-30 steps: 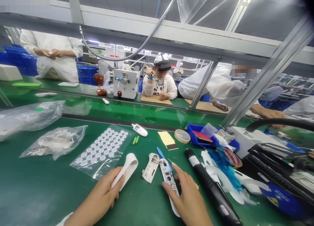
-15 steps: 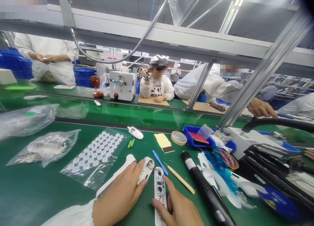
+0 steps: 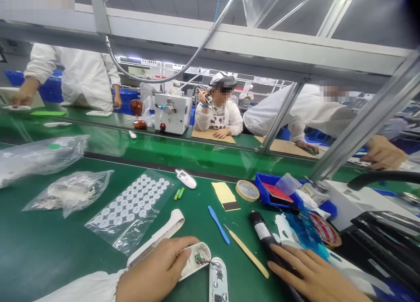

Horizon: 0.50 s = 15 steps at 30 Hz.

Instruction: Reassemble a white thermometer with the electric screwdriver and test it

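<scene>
My left hand (image 3: pixel 157 267) is closed around a white plastic housing half (image 3: pixel 193 260), whose rounded end points right. Inside that end sit a small green part and thin wires. The wires run to a long white piece carrying a circuit board (image 3: pixel 218 278), lying on the green bench. A second white curved shell (image 3: pixel 175 221) lies beyond my left hand. My right hand (image 3: pixel 305 267) lies with fingers stretched over a black electric screwdriver (image 3: pixel 262 232), apparently touching its body. Between the hands lie a blue pry tool (image 3: pixel 218 225) and a pale pointed stick (image 3: pixel 247 254).
A bag of round white stickers (image 3: pixel 131 203), a bag of small parts (image 3: pixel 72 190), a white handheld device (image 3: pixel 186 178) and a tape roll (image 3: pixel 247 190) lie behind. A blue bin (image 3: pixel 265 192) stands right. Co-workers sit and stand across the green line.
My right hand has left the circuit board piece and moved right onto the electric screwdriver. My left hand still holds the housing, now lower in view with its wired end more exposed.
</scene>
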Each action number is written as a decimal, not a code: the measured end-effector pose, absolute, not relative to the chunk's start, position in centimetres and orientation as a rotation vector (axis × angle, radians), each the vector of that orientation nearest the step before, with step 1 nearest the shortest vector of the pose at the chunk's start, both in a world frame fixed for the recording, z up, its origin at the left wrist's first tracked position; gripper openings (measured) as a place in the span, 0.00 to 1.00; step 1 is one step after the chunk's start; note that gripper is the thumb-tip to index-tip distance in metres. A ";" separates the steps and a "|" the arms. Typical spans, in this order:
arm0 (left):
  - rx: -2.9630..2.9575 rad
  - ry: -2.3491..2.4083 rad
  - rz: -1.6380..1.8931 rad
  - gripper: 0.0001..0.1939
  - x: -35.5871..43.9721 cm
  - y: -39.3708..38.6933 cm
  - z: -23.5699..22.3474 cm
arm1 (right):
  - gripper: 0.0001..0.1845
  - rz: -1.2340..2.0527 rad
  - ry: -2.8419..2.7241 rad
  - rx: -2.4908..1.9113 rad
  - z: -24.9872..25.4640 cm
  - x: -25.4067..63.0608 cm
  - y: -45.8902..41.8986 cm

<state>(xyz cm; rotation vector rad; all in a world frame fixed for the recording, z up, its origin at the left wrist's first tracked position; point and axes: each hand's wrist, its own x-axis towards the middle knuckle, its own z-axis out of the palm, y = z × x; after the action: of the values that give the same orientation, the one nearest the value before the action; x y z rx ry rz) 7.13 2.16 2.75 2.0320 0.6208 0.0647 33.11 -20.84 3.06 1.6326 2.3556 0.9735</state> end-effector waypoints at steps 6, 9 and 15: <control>2.009 0.694 0.028 0.20 7.0 2.2 2.1 | 0.27 0.998 2.413 1.468 4.7 32.9 -19.0; 1.998 0.705 0.018 0.21 7.1 2.5 1.8 | 0.30 0.868 2.309 1.555 4.4 32.8 -19.3; 2.033 0.640 0.002 0.21 7.1 3.0 0.8 | 0.25 0.581 2.286 1.625 2.6 32.9 -19.4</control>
<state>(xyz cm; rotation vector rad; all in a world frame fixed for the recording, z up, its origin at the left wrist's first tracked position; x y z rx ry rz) 7.09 3.03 0.77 2.0333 0.6405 0.0023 32.92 -19.36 2.60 1.6251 2.2856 0.5809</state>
